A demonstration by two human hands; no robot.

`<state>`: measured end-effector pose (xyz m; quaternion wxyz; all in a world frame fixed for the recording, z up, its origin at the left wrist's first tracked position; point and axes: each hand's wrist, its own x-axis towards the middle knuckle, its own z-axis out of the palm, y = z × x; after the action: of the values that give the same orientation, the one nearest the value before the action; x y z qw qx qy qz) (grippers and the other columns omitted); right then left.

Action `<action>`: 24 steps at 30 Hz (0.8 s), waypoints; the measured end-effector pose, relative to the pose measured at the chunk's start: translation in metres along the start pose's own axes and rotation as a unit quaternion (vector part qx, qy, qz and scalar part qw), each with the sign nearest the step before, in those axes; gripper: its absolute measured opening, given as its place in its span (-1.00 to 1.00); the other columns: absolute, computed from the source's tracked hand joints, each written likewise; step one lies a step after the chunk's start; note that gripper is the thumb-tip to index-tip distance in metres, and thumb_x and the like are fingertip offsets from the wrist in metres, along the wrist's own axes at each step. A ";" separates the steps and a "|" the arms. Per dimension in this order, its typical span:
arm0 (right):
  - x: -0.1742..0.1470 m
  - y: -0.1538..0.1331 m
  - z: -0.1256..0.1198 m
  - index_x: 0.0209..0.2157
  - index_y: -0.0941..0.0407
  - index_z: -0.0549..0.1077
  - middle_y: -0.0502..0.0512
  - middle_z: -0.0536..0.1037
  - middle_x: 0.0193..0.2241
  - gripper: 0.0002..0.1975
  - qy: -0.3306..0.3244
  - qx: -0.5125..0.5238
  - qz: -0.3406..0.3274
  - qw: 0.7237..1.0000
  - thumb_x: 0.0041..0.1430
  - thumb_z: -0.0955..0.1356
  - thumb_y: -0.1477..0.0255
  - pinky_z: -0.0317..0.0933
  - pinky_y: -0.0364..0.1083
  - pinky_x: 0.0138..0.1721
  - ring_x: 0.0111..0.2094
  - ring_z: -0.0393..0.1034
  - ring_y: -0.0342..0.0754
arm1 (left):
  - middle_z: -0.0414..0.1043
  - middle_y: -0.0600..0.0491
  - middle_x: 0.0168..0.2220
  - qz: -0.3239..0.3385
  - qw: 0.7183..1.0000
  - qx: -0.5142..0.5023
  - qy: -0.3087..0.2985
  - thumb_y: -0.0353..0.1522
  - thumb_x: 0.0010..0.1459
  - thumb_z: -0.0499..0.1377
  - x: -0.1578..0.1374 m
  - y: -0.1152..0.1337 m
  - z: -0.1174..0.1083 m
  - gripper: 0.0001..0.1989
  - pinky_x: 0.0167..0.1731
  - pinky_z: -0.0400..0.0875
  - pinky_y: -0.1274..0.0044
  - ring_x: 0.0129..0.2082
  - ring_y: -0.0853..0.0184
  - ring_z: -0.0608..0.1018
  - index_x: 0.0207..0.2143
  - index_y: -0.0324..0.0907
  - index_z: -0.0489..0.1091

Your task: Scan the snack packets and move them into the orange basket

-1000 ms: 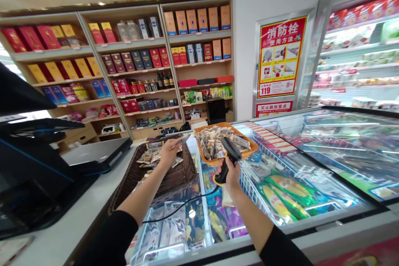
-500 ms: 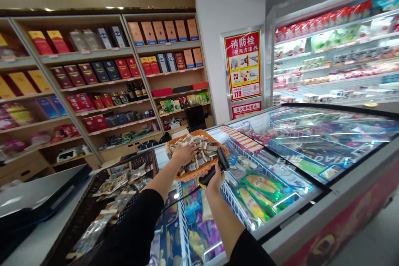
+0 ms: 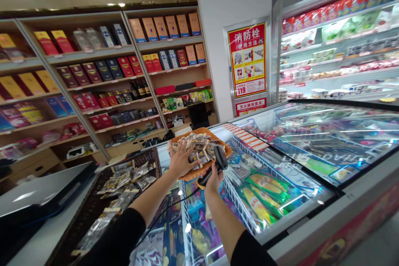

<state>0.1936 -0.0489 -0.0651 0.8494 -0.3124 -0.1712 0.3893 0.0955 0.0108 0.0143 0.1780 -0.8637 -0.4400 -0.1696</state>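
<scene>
My left hand (image 3: 182,161) rests with spread fingers on the near left side of a heap of small wrapped packets (image 3: 202,145). They fill an orange wicker basket (image 3: 190,176), which sits on the glass top of a chest freezer. Held in my right hand (image 3: 213,181) is a black barcode scanner (image 3: 220,158) with a yellow trim at its handle end. Its head is over the basket's near right rim, and a thin black cable trails from the handle toward the lower left.
A dark brown woven basket (image 3: 157,158) with larger clear packets (image 3: 118,183) stands at left, beside a grey-topped device (image 3: 40,191). The chest freezer (image 3: 311,220) extends to the right. Shelves of boxes (image 3: 115,68) line the back wall; a refrigerated display (image 3: 336,56) stands at right.
My left hand's fingers have spread out over the packets and it sits slightly lower. My right hand keeps hold of the scanner. The whole view has shifted slightly.
</scene>
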 end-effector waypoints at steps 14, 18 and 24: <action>-0.003 -0.002 0.003 -0.35 0.05 0.25 -0.18 0.28 -0.68 -0.70 0.086 0.044 0.018 0.995 0.05 0.35 0.15 0.12 -0.19 -0.70 -0.73 0.17 -0.20 | 0.31 -0.05 0.16 0.011 0.980 -0.196 -0.034 -0.02 0.19 -0.03 0.053 -0.018 0.019 -0.48 0.16 0.11 0.24 0.14 0.11 0.36 0.04 -0.06 0.42; -0.002 -0.004 0.005 -0.37 0.04 0.25 -0.16 0.31 -0.69 -0.74 0.110 0.015 0.007 0.994 0.08 0.34 0.16 0.15 -0.16 -0.70 -0.74 0.20 -0.16 | 0.45 -0.07 0.02 0.016 0.968 -0.248 0.032 -0.07 0.21 -0.04 0.041 -0.012 0.016 -0.51 0.08 0.25 0.34 0.05 0.15 0.44 -0.08 -0.14 0.51; 0.006 0.004 -0.007 -0.47 0.04 0.32 0.02 0.46 -0.69 -0.68 0.186 -0.189 -0.037 0.963 -0.13 0.47 0.18 0.19 -0.06 -0.65 -0.62 0.40 0.06 | 0.45 -0.05 0.00 -0.004 0.960 -0.258 0.112 -0.13 0.26 -0.09 0.023 -0.027 -0.002 -0.54 0.08 0.25 0.33 0.05 0.18 0.42 -0.08 -0.12 0.49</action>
<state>0.1987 -0.0446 -0.0728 0.8057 -0.5275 -0.0921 0.2530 0.0857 0.0411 0.0310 -0.0034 -0.8542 -0.3619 -0.3734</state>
